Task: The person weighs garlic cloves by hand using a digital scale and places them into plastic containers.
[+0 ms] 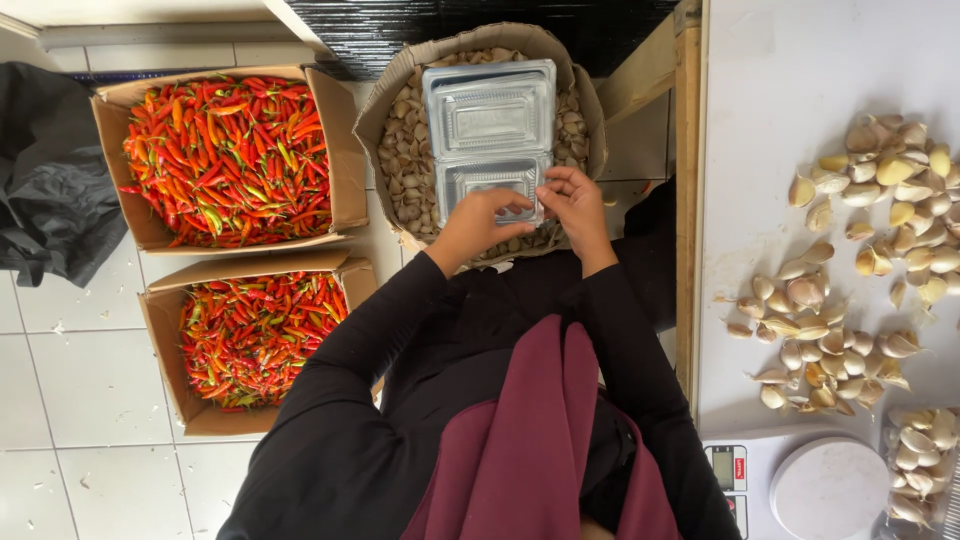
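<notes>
Both hands, left hand and right hand, are pinching the near edge of the clear plastic container over the garlic sack. Probably best to press evenly along that rim.

Clear plastic hinged container, lying open and flat with both rectangular halves facing up, resting across the top of the garlic cloves filling a brown paper sack; far half lying toward the sack's back rim, near half lying toward the person. Its ribbed walls and rounded corners are catching the light, and both halves are showing empty. Left hand and right hand are touching the near half, fingers curling over its front edge, the two hands sitting just beside each other
</notes>
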